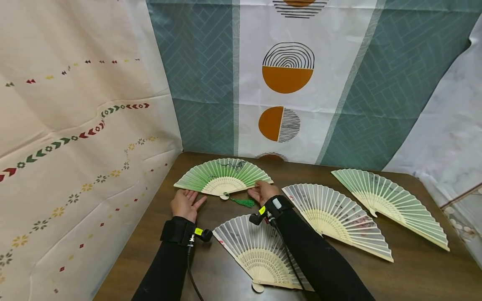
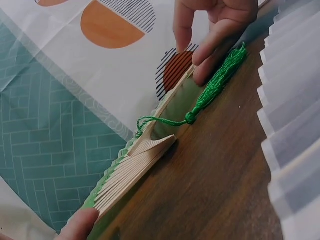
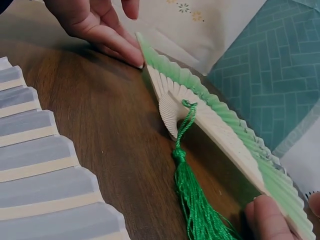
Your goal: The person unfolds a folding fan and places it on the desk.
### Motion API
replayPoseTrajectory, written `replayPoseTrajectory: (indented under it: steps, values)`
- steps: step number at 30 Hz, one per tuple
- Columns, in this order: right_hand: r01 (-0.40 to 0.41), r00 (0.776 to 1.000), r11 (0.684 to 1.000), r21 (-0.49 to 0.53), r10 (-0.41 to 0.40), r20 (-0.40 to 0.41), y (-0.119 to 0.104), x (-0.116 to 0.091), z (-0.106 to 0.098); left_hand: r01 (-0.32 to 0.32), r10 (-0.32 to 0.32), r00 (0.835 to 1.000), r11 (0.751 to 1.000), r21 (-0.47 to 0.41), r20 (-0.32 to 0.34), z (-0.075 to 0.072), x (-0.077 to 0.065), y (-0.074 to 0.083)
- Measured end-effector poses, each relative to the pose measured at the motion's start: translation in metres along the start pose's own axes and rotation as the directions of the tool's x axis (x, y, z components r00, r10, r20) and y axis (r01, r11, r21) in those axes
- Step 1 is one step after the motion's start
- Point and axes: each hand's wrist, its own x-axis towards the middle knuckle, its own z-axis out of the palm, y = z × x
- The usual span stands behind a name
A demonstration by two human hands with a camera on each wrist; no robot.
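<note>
An unfolded green hand fan point(image 1: 226, 177) lies at the back left of the table, its pale ribs fanned toward the person. From its pivot hangs a green tassel point(image 3: 197, 195) on a cord. My left hand point(image 1: 184, 205) is at the fan's left end, fingertips touching the edge and thumb held away from it. At the opposite end, my right hand point(image 1: 265, 192) pinches the outer rib between thumb and fingers. In the left wrist view the right hand point(image 2: 220, 25) shows above the tassel, with the fan tilted off the tabletop along that edge.
Three more spread fans share the brown table point(image 1: 150, 251): a white one point(image 1: 260, 251) in front, partly under the right forearm, a greyish-white one point(image 1: 339, 217) to the right, and a pale green one point(image 1: 391, 205) farther right. Patterned cloths point(image 1: 203, 83) hang behind and left.
</note>
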Motion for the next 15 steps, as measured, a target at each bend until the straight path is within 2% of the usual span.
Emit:
replayPoseTrajectory:
  steps: [7,15]
  values:
    - [-0.075,0.996,0.997,0.015,0.075,0.052,-0.005,-0.004,-0.008,-0.002,0.002,1.0,1.0,0.019,-0.007,-0.006,-0.008,0.004]
    - [-0.087,0.993,0.996,-0.014,0.087,0.079,-0.008,-0.009,-0.019,-0.009,0.01,1.0,0.999,0.031,-0.03,-0.009,-0.013,0.002]
